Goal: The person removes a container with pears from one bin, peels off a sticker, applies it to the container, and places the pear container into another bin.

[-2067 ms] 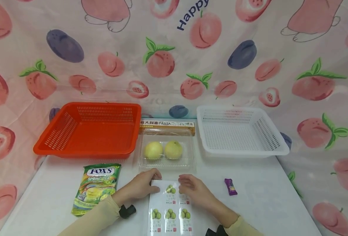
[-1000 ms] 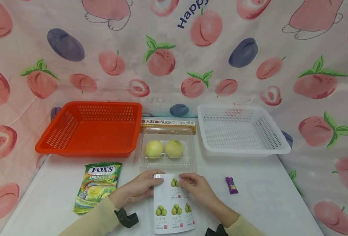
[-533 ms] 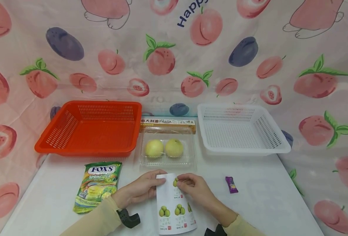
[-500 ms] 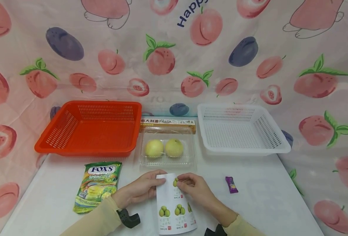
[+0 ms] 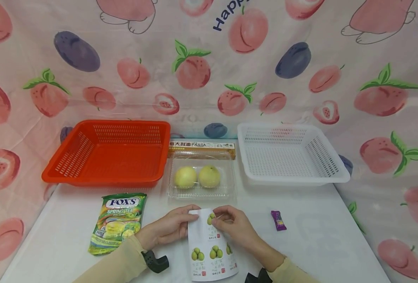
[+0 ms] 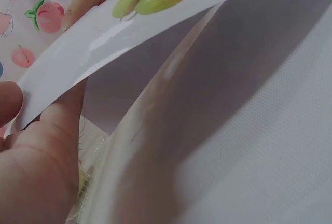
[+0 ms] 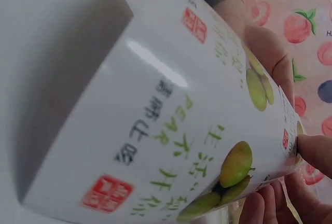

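A glossy white sticker sheet printed with green pears and writing stands raised and bowed between both hands; its upper left spot is blank. My left hand grips the upper left edge, thumb on the front and fingers behind, as the left wrist view shows. My right hand pinches the upper right edge beside a pear print, thumb and index finger together. In the right wrist view its other fingers curl under the sheet. The sheet's right side bends away, hiding part of the right column.
A green FOX'S candy bag lies left, a purple wrapped candy right. Behind the hands sits a clear box holding two yellow-green fruits, backed by a pasta box. Red and white baskets flank it.
The sheet lay flatter with the hands loosely at its top; now it is lifted, bowed and shifted slightly right. Both hands have taken hold of it. Little differs over the last half second.
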Demonstrator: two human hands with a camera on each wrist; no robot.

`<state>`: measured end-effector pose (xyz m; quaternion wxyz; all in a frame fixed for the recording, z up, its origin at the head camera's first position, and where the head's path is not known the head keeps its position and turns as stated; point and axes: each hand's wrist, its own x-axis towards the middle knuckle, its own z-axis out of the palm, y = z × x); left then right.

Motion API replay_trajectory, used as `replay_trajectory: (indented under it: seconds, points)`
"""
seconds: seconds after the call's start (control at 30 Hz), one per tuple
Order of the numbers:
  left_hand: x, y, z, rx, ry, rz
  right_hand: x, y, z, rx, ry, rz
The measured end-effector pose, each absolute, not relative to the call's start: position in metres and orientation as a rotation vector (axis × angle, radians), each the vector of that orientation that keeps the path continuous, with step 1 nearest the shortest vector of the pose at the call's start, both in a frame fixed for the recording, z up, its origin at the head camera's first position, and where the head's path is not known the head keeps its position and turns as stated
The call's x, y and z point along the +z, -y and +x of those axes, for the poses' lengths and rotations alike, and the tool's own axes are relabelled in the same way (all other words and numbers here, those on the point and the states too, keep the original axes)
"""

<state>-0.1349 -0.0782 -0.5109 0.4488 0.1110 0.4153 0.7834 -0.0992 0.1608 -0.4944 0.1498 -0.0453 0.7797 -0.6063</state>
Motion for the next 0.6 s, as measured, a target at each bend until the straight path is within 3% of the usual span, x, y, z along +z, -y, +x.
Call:
replay_trajectory:
  seconds: [0.3,0.6]
  points:
    - [-0.517,0.081,-0.135,1.929,-1.136,0.209,-0.463,-0.154,-0.092,-1.716,-2.313,-0.09]
    - [-0.52,0.083,-0.135,1.91,-1.26,0.182,-0.498,-0.159,-0.101,-1.687,-2.342,-0.097]
